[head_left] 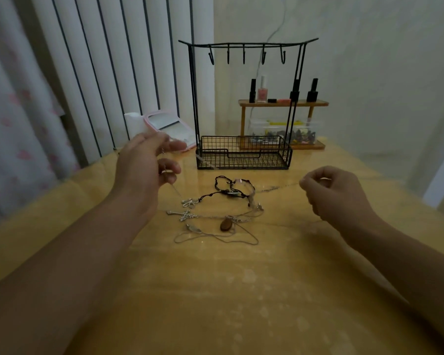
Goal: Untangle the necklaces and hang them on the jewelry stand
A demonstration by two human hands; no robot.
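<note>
Right hand (328, 190) pinches 1 end of a thin silver chain (274, 187), left hand (149, 162) pinches the other end, raised, likely to draw it free. Tangled necklaces (215, 211) lie on the bench (241, 290) between both hands. Jewelry stand (244, 152) behind, all 5 hooks bare.

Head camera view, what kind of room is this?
Probably a bedroom or dressing corner at home: a jewelry stand on a wooden table, nail polish bottles on a small shelf, and window blinds behind.
</note>
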